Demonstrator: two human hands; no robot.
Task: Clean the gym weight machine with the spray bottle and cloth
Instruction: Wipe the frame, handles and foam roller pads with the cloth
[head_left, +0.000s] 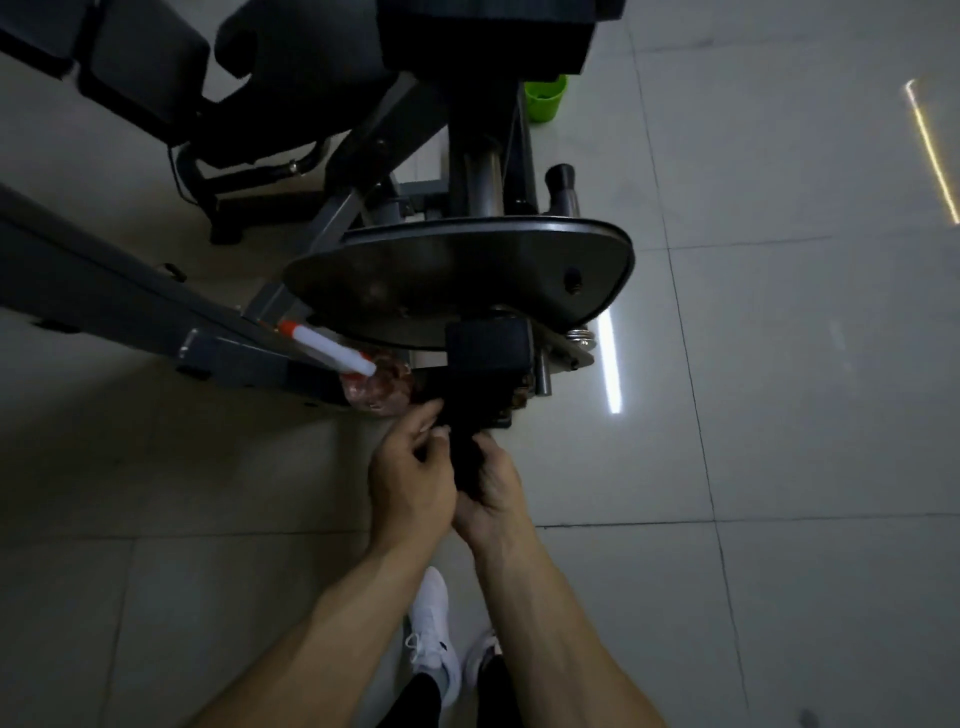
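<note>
Fingers of left hand (410, 483) and right hand (492, 493) grip the dark cloth (464, 449); a wide wipe may topple the nearby spray bottle (358, 371).

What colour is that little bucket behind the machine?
The bucket is bright green, clearest in the head view.

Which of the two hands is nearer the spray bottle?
The left hand, which reaches up just beside the spray bottle; the right hand lies farther off, across the dark cloth both hold.
</note>
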